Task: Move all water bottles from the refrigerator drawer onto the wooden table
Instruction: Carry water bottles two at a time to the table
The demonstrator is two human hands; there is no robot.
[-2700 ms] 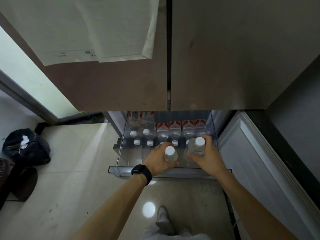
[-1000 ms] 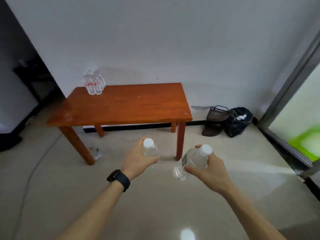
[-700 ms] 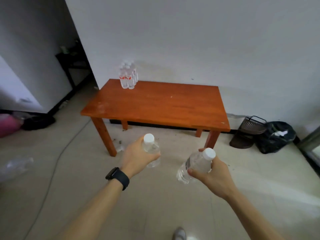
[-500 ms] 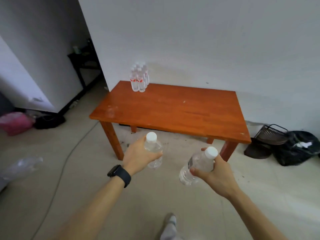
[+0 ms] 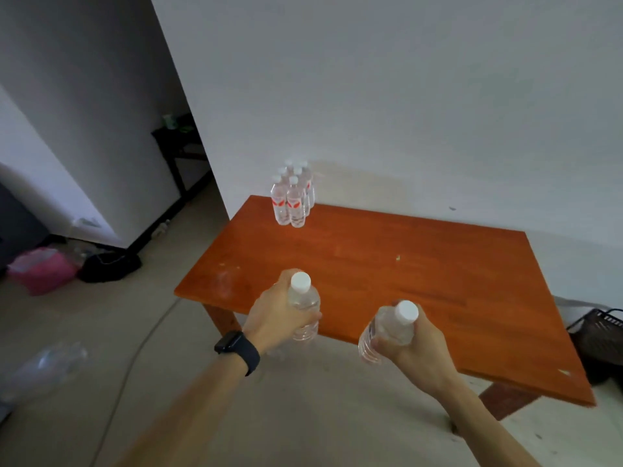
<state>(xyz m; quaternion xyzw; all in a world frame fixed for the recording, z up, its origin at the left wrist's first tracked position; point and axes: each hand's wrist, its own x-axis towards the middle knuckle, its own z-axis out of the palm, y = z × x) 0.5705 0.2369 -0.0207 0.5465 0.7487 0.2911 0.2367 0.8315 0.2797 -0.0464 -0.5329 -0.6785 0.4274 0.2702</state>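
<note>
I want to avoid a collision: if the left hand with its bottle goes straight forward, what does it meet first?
Probably nothing at once: the left hand would pass over bare tabletop of the wooden table. The cluster of bottles stands first in that line, at the far corner. Depth is unclear.

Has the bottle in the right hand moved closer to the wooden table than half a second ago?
Yes. The bottle in the right hand now overlaps the near edge of the wooden table; earlier it was short of it, over the floor.

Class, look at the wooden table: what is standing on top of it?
A cluster of six water bottles stands at the wooden table's far left corner. The hands cover part of the near edge.
</note>
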